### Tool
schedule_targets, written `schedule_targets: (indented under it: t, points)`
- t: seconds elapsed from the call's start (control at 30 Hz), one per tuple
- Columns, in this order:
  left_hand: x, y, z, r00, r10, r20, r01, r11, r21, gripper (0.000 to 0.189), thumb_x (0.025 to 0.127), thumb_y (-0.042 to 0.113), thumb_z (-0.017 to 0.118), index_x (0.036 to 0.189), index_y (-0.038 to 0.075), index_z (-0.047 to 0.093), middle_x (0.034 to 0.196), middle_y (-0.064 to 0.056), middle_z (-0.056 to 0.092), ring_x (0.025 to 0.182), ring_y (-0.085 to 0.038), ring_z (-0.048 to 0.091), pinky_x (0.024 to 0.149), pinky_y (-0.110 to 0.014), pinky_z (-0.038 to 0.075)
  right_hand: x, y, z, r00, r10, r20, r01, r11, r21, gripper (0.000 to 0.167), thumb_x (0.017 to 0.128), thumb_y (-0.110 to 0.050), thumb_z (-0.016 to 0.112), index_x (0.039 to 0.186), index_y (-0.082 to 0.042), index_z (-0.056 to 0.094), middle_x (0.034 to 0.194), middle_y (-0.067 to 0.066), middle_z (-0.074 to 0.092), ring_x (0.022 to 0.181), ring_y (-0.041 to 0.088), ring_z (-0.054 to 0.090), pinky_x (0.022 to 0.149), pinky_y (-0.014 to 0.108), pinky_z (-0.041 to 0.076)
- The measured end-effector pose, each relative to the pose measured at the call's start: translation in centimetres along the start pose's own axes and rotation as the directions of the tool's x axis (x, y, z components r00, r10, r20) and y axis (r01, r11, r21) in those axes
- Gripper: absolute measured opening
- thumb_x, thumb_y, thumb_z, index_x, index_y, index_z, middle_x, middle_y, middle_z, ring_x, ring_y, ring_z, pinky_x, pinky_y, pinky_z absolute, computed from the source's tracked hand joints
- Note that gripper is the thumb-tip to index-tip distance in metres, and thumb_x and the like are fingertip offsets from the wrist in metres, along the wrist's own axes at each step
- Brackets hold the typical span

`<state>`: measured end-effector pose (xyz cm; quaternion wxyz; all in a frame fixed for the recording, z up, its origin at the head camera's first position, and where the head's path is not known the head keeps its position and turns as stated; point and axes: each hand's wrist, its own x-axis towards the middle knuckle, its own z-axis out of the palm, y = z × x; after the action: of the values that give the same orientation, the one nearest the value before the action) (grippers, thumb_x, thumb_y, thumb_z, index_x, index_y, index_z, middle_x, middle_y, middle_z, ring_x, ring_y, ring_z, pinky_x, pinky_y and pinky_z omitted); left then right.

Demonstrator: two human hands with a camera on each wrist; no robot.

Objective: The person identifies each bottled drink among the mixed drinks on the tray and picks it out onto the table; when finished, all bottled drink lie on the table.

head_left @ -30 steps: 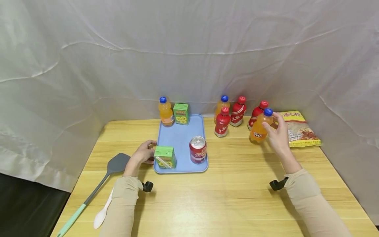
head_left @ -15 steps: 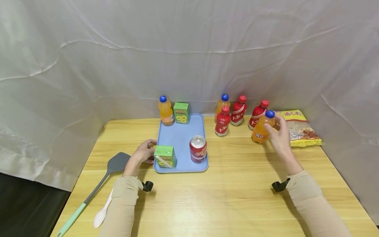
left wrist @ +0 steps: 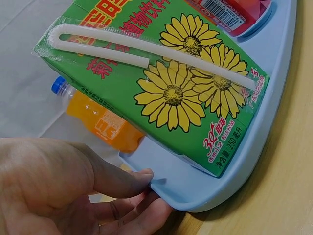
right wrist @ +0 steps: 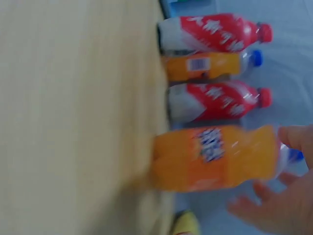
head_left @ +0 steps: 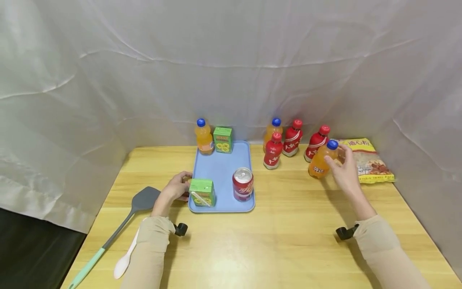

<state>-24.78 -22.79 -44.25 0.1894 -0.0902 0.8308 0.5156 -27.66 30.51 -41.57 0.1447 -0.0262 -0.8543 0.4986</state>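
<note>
My left hand (head_left: 177,186) is at the near-left edge of a blue tray (head_left: 221,169). The thumb (left wrist: 139,180) lies on its rim and the fingers are below the rim, pinching the edge. On the tray stand a green drink carton (head_left: 203,193) with a straw, a red soda can (head_left: 243,185), another green carton (head_left: 223,140) and an orange soda bottle (head_left: 204,138). My right hand (head_left: 344,168) holds a second orange soda bottle (right wrist: 210,156) near its neck; the bottle leans slightly, and whether its base touches the table cannot be told.
Red bottles (head_left: 273,152) and another orange bottle (head_left: 272,130) stand at the back, right of the tray. A yellow food packet (head_left: 366,160) lies behind my right hand. A spatula (head_left: 124,222) and white spoon (head_left: 124,261) lie left, partly beside my left sleeve.
My right hand has shifted the orange soda bottle slightly toward me and to the right, away from the red bottle behind it. My left hand stays at the tray edge.
</note>
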Motion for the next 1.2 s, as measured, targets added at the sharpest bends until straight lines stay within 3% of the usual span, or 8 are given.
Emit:
schedule_targets:
  t: [0.1, 0.17, 0.23, 0.4, 0.57, 0.7, 0.9, 1.2]
  points:
    - [0.1, 0.1, 0.1, 1.0, -0.003, 0.0, 0.003, 1.0, 0.0, 0.055, 0.102, -0.007, 0.044, 0.156, 0.004, 0.042, 0.108, -0.017, 0.058, 0.075, -0.019, 0.062, 0.06, -0.026, 0.058, -0.3, -3.0, 0.4, 0.993, -0.063, -0.099, 0.059, 0.997, -0.046, 0.074, 0.102, -0.026, 0.067, 0.165, -0.013, 0.03, 0.164, 0.021, 0.034, 0.151, 0.041, 0.035, 0.128, 0.061, 0.03]
    - [0.1, 0.1, 0.1, 1.0, -0.007, -0.004, 0.007, 1.0, 0.003, 0.056, 0.101, -0.008, 0.045, 0.156, 0.004, 0.043, 0.108, -0.017, 0.059, 0.075, -0.02, 0.063, 0.06, -0.026, 0.058, -0.3, -5.7, 1.2, 0.975, -0.162, -0.15, 0.15, 0.984, -0.094, 0.074, 0.098, -0.024, 0.071, 0.163, -0.014, 0.036, 0.162, 0.018, 0.036, 0.148, 0.037, 0.038, 0.124, 0.06, 0.033]
    - [0.0, 0.1, 0.1, 1.0, -0.008, -0.009, 0.008, 1.0, 0.004, 0.057, 0.1, -0.008, 0.046, 0.155, 0.004, 0.043, 0.108, -0.017, 0.058, 0.076, -0.02, 0.063, 0.06, -0.027, 0.058, -0.2, -8.6, 2.4, 0.951, -0.273, -0.146, 0.259, 0.96, -0.105, 0.072, 0.096, -0.02, 0.073, 0.159, -0.011, 0.042, 0.161, 0.017, 0.04, 0.148, 0.035, 0.04, 0.123, 0.059, 0.034]
    - [-0.2, -0.4, 0.2, 1.0, -0.018, -0.013, 0.018, 1.0, -0.005, 0.057, 0.099, -0.009, 0.045, 0.154, 0.004, 0.044, 0.105, -0.015, 0.057, 0.077, -0.02, 0.062, 0.059, -0.027, 0.058, 0.4, -15.2, 6.2, 0.891, -0.443, 0.1, 0.452, 0.884, -0.116, 0.075, 0.097, -0.021, 0.074, 0.162, -0.008, 0.037, 0.164, 0.018, 0.039, 0.151, 0.036, 0.038, 0.125, 0.06, 0.035]
    - [-0.1, -0.8, 0.6, 1.0, -0.019, -0.02, 0.019, 1.0, -0.015, 0.057, 0.098, -0.011, 0.045, 0.153, 0.004, 0.046, 0.104, -0.015, 0.057, 0.076, -0.021, 0.062, 0.058, -0.028, 0.058, 1.5, -19.4, 9.8, 0.815, -0.476, 0.331, 0.534, 0.838, -0.11, 0.083, 0.099, -0.029, 0.074, 0.166, -0.013, 0.028, 0.168, 0.015, 0.033, 0.155, 0.032, 0.037, 0.128, 0.058, 0.035]
    - [0.1, -0.6, 0.4, 0.999, -0.008, -0.037, 0.007, 1.0, -0.018, 0.055, 0.098, -0.01, 0.046, 0.151, 0.004, 0.048, 0.103, -0.015, 0.057, 0.076, -0.021, 0.063, 0.058, -0.028, 0.058, 2.8, -21.0, 12.2, 0.793, -0.441, 0.421, 0.523, 0.847, -0.098, 0.084, 0.101, -0.036, 0.071, 0.168, -0.018, 0.023, 0.169, 0.013, 0.031, 0.156, 0.031, 0.036, 0.128, 0.056, 0.036]
    - [0.2, -0.5, 0.4, 0.999, -0.017, -0.043, 0.016, 1.0, -0.026, 0.055, 0.099, -0.009, 0.047, 0.151, 0.005, 0.048, 0.102, -0.014, 0.057, 0.076, -0.021, 0.062, 0.059, -0.028, 0.059, 4.6, -21.5, 15.4, 0.766, -0.391, 0.51, 0.494, 0.866, -0.077, 0.083, 0.103, -0.037, 0.068, 0.168, -0.018, 0.021, 0.17, 0.014, 0.03, 0.157, 0.031, 0.035, 0.129, 0.055, 0.035]
    - [-0.2, -0.4, 0.4, 0.999, 0.004, -0.046, -0.004, 1.0, -0.017, 0.057, 0.096, -0.011, 0.046, 0.151, 0.003, 0.048, 0.102, -0.014, 0.057, 0.074, -0.02, 0.062, 0.059, -0.029, 0.059, 6.5, -21.2, 19.5, 0.7, -0.346, 0.625, 0.516, 0.85, -0.108, 0.086, 0.102, -0.042, 0.068, 0.169, -0.019, 0.019, 0.17, 0.014, 0.03, 0.151, 0.033, 0.042, 0.124, 0.056, 0.041]
